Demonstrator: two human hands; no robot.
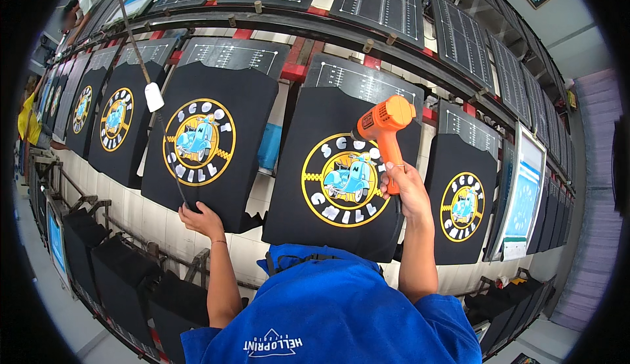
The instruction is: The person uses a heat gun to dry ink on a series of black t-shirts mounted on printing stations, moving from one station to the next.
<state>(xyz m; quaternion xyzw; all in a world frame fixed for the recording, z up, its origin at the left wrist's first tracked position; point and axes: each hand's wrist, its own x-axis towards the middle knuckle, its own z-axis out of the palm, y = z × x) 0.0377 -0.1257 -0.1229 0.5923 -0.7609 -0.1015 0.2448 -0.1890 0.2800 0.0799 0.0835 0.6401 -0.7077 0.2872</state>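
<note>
My right hand [410,190] is wrapped round the handle of an orange heat gun [388,118], held over a black T-shirt [295,200] with a round yellow-and-white print around a light blue scooter. The nozzle points left, above the shirt. A black cord [172,167] runs down from a white socket [153,97] that hangs on a cable. My left hand [202,219] is closed on this cord near the lower edge of a second printed black T-shirt [216,95]. The left fingertips are partly hidden.
More printed black shirts lie on boards to the left, and another shirt [459,193] lies to the right. A framed printing screen [523,193] leans at the right. Dark ruled boards [380,3] line the far rack. Another person [92,0] bends at the far left.
</note>
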